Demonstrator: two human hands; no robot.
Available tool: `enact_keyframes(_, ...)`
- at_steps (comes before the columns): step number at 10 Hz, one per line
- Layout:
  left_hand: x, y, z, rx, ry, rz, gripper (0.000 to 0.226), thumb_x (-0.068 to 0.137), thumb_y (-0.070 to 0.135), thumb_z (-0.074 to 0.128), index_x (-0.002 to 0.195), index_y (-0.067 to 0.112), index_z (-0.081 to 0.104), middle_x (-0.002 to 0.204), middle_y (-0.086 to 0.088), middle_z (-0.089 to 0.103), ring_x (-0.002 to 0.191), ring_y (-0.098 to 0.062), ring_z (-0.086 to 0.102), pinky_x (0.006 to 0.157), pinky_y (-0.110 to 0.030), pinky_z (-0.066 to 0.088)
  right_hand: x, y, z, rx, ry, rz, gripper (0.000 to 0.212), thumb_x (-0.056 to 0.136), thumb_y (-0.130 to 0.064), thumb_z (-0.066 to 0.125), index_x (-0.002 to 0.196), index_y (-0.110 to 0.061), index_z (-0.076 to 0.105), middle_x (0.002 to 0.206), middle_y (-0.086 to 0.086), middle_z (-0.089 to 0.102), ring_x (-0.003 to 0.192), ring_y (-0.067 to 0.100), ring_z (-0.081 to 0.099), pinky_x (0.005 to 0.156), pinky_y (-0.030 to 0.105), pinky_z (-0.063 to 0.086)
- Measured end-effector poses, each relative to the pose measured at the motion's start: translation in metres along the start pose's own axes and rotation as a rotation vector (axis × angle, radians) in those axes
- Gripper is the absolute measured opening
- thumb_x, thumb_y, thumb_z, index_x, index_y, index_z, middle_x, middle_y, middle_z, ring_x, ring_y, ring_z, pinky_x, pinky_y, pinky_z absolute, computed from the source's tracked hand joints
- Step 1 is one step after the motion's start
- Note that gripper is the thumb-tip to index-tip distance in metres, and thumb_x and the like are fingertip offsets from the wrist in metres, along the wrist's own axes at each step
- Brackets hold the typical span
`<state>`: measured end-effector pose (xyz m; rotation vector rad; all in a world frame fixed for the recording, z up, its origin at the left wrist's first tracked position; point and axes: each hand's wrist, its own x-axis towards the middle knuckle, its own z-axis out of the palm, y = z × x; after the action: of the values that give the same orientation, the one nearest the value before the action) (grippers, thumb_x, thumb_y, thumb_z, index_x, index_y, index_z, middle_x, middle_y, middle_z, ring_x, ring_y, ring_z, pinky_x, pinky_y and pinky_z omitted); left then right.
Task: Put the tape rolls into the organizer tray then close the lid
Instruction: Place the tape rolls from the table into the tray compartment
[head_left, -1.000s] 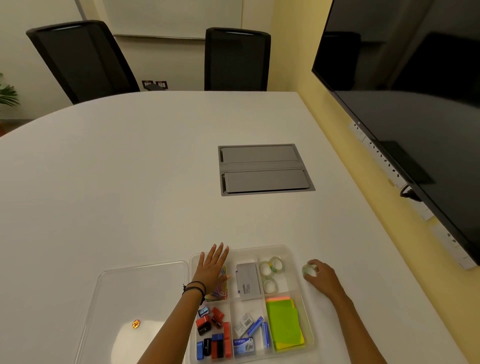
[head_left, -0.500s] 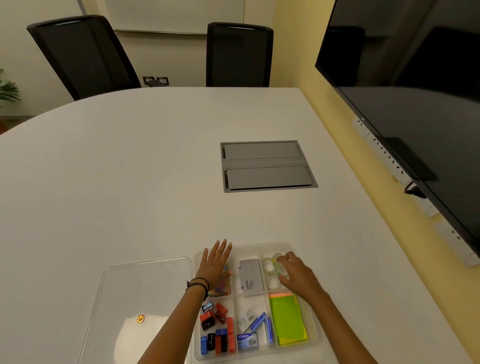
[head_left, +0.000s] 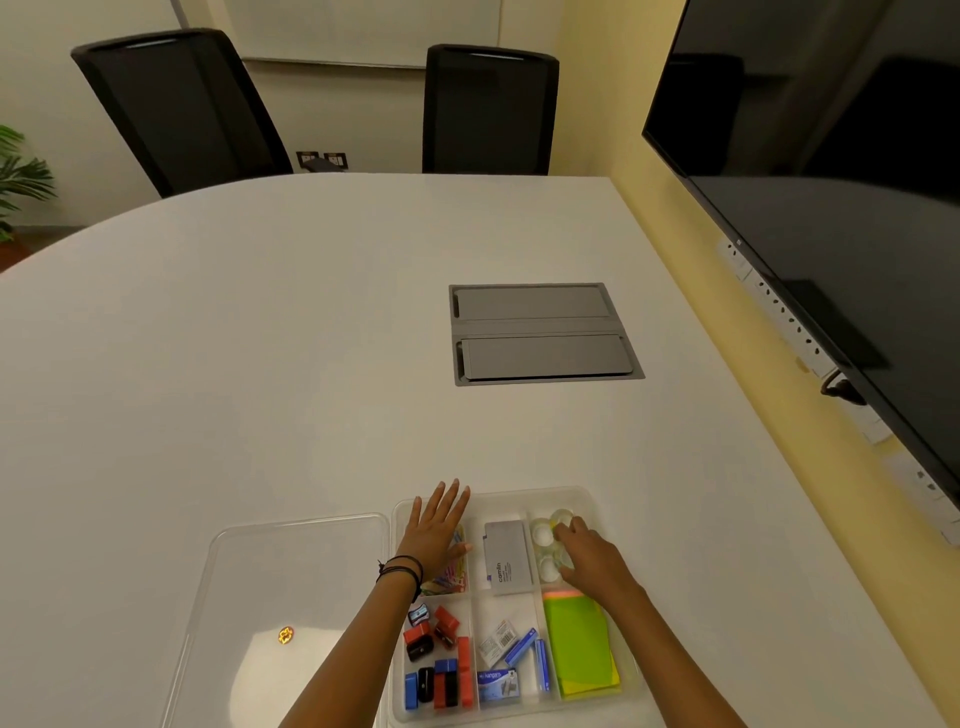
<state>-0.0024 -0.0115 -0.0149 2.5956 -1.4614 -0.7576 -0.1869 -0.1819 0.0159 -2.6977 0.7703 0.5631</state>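
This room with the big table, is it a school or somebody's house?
Probably neither: it looks like an office meeting room. A large white table has a grey cable hatch set into it, black office chairs stand at its far end, and a big dark screen hangs on the wall.

Open table, crowded tray
We see bare table (head_left: 260, 338) beyond the tray (head_left: 592, 493); the lid (head_left: 291, 571) lies just left, and our hands cover its far compartments.

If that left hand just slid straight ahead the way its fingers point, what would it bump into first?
Probably the far rim of the organizer tray. The left hand lies flat over the back left compartment, fingers pointing away from the person, their tips about at that rim. Beyond it the white table looks bare, though depth is hard to judge.
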Motion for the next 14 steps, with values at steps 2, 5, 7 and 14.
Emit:
enact_keyframes(2, 0.0, 0.001, 0.0, 0.002, 0.0, 0.0, 0.077, 0.096, 0.044, 0.042, 0.148, 0.019, -0.009, 0.159, -0.008, -0.015, 0.147, -0.027, -0.012, 0.118, -0.05, -0.006, 0.001, 0.0, 0.001, 0.06, 0.006, 0.021, 0.03, 0.091, -0.012, 0.046, 0.12, -0.008, 0.049, 0.129, 0.012, 0.048, 0.106, 0.028, 0.057, 0.084, 0.036, 0.048)
enact_keyframes(5, 0.0, 0.0, 0.001, 0.006, 0.003, -0.001, 0.077, 0.096, 0.044, 0.042, 0.148, 0.019, -0.009, 0.159, -0.007, -0.014, 0.147, -0.027, -0.012, 0.118, -0.049, -0.006, 0.011, -0.01, -0.01, 0.204, 0.165, 0.075, 0.028, 0.093, -0.005, 0.041, 0.12, -0.007, 0.051, 0.12, 0.012, 0.055, 0.102, 0.027, 0.058, 0.079, 0.037, 0.049)
enact_keyframes(7, 0.0, 0.001, -0.001, 0.007, -0.001, -0.002, 0.077, 0.096, 0.045, 0.041, 0.148, 0.019, -0.009, 0.159, -0.008, -0.015, 0.147, -0.028, -0.011, 0.118, -0.05, -0.006, 0.016, -0.014, -0.006, 0.271, 0.083, 0.042, 0.033, 0.089, -0.002, 0.044, 0.121, -0.006, 0.05, 0.122, 0.013, 0.06, 0.108, 0.026, 0.058, 0.084, 0.035, 0.049)
enact_keyframes(14, -0.001, 0.001, -0.001, 0.008, -0.003, -0.005, 0.077, 0.096, 0.045, 0.041, 0.148, 0.019, -0.01, 0.159, -0.007, -0.015, 0.147, -0.027, -0.012, 0.118, -0.049, -0.007, 0.035, -0.029, 0.004, 0.229, 0.027, 0.089, 0.049, 0.087, -0.021, 0.06, 0.133, -0.014, 0.042, 0.132, 0.015, 0.043, 0.118, 0.03, 0.047, 0.089, 0.035, 0.049)
